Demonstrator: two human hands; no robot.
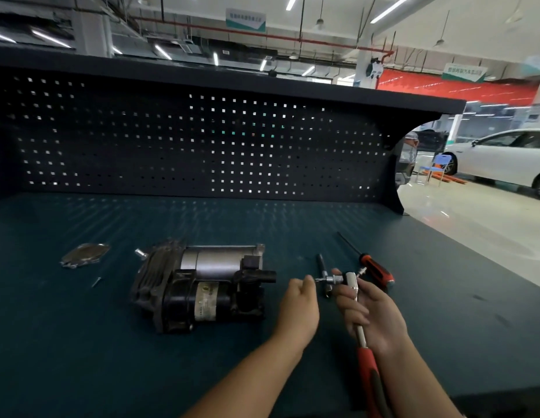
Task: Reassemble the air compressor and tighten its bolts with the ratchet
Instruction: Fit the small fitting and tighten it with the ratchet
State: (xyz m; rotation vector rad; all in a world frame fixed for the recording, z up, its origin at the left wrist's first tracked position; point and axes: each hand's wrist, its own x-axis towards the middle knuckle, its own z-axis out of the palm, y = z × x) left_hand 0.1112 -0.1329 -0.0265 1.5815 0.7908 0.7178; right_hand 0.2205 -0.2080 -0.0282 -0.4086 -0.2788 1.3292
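Note:
The air compressor (199,285), black with a silver motor can, lies on its side on the dark green bench. Right of it, my right hand (371,315) grips the ratchet (351,282) just below its chrome head, with the red handle running down toward me. A small bit (320,279) sticks out leftward from the socket on the ratchet head, and my left hand (300,300) pinches its tip. A metal cover plate (84,254) lies far left of the compressor. A small bolt (96,281) rests below the plate, and a silver fitting (140,253) sits by the compressor's back.
An orange-and-black screwdriver (375,271) lies behind my right hand, and a dark extension bar (322,267) lies beside the ratchet head. A black pegboard (187,140) closes off the bench's back. The bench's right edge drops to the shop floor, where a white car (503,158) stands.

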